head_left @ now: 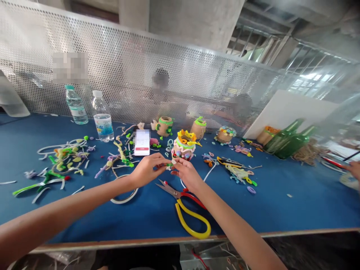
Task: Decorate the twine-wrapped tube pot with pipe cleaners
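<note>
My left hand [148,169] and my right hand [187,173] meet over the blue table [281,210], fingers pinched together on a small green and white piece of pipe cleaner [170,164]. Just behind the fingertips stands a small jar [184,148] wrapped in coloured pipe cleaners with a yellow crown on top. Scissors [185,206] with red and yellow handles lie under my right forearm. A white ring of pipe cleaner [125,195] lies under my left wrist.
A phone [142,142] lies face up behind my left hand. Two water bottles [102,122] stand at the back left. Loose pipe cleaners [63,157] are scattered left and right. More decorated jars [164,125] line the mesh screen. Green glass bottles [287,142] lie right. Another person's hand [354,169] shows far right.
</note>
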The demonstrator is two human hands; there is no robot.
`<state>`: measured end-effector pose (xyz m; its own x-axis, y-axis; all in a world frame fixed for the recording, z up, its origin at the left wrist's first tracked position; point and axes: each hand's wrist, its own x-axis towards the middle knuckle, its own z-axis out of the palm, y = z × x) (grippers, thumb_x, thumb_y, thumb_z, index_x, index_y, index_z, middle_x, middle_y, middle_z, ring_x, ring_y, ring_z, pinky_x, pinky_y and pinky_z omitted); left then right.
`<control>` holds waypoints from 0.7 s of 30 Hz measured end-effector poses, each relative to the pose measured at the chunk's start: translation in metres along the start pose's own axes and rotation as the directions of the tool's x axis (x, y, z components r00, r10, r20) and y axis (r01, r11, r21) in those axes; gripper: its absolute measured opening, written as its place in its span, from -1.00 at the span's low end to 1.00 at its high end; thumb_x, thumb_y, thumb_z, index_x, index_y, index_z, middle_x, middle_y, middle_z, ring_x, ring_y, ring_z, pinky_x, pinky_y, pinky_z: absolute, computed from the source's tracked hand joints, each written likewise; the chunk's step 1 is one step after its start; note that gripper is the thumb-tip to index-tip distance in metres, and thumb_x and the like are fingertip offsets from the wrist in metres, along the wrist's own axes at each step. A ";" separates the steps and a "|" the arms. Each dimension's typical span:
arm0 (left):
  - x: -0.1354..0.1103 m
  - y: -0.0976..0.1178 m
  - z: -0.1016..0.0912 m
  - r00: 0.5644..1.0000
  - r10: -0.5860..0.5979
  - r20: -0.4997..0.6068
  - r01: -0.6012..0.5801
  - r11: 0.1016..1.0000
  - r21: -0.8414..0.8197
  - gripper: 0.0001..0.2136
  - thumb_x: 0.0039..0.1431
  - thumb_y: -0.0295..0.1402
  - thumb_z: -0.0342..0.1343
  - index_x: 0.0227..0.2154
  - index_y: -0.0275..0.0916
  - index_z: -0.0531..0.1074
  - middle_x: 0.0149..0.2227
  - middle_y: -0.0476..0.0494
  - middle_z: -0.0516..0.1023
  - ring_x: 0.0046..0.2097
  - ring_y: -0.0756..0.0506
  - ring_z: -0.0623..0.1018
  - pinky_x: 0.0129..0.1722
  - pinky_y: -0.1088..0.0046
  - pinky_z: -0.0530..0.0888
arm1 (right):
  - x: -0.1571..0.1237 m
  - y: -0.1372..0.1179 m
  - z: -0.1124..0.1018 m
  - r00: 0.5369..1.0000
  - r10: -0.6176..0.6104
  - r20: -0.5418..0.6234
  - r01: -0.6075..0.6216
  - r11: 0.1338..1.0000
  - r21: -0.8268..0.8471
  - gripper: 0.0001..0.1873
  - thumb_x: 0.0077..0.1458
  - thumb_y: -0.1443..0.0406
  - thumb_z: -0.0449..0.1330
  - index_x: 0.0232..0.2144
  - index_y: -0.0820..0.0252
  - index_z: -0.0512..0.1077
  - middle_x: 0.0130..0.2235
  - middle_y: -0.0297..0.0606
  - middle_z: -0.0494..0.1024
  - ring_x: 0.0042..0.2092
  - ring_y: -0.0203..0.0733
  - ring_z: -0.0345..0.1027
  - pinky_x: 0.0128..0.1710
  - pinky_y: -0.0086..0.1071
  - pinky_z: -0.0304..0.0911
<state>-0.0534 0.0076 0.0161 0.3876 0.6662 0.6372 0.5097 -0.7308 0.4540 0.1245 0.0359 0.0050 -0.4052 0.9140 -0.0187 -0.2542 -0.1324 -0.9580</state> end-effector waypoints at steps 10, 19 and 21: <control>0.007 -0.009 -0.003 0.985 -0.159 0.070 0.167 0.979 -0.120 -0.75 0.05 -0.49 0.10 -0.17 -0.27 0.48 -0.36 -0.06 0.51 -0.35 0.00 0.49 -0.33 0.52 0.45 | 0.012 -0.002 0.000 0.999 0.015 0.052 -0.018 0.999 0.045 -0.55 -0.38 0.31 0.45 -0.36 0.17 0.40 -0.46 -0.47 0.36 -0.44 -0.39 0.25 -0.47 -0.49 0.16; 0.010 -0.004 -0.021 0.988 -0.151 0.034 0.154 0.980 -0.129 -0.73 0.01 -0.55 0.09 -0.18 -0.32 0.44 -0.39 -0.04 0.50 -0.39 0.05 0.47 -0.42 0.59 0.42 | 0.013 -0.009 0.008 0.985 0.031 0.168 -0.044 0.996 0.077 -0.52 -0.39 0.38 0.43 -0.31 0.24 0.41 -0.58 -0.47 0.35 -0.54 -0.39 0.20 -0.56 -0.51 0.05; 0.013 -0.003 -0.026 0.991 -0.129 0.026 0.131 0.984 -0.122 -0.73 -0.01 -0.57 0.09 -0.20 -0.33 0.45 -0.41 -0.04 0.50 -0.39 0.05 0.47 -0.42 0.60 0.41 | 0.018 -0.011 0.010 0.985 0.010 0.174 -0.025 0.996 0.086 -0.53 -0.39 0.41 0.42 -0.32 0.23 0.40 -0.58 -0.48 0.34 -0.55 -0.41 0.17 -0.58 -0.52 0.01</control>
<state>-0.0699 0.0146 0.0395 0.3381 0.7585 0.5571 0.4583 -0.6497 0.6064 0.1106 0.0502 0.0180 -0.5547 0.8318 0.0219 -0.3187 -0.1881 -0.9290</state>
